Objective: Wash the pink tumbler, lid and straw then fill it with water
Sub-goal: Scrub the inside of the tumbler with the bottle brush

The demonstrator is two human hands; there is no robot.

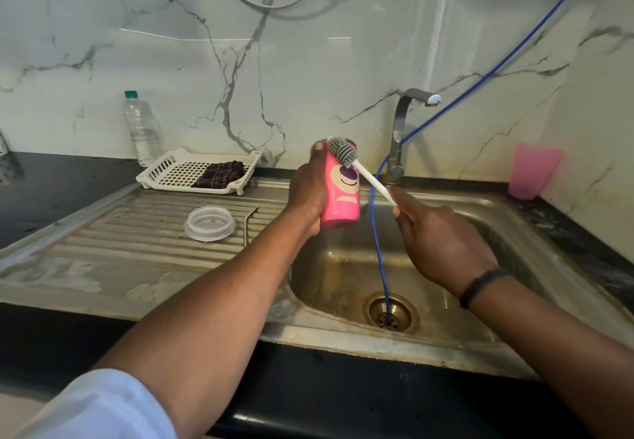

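The left hand [308, 191] grips the pink tumbler [341, 195] upright over the sink [343, 267]. The right hand [442, 243] pinches the bottle brush [353, 164], bristles at the rim. The handle slants down-right, so entry means tilting it along the tumbler's vertical axis.

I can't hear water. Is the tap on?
Off, it seems: no water falls from the tap's spout into the sink.

text: none legible | pink tumbler [343, 195]: cartoon face only, no lettering | bottle [140, 129]: no label readable
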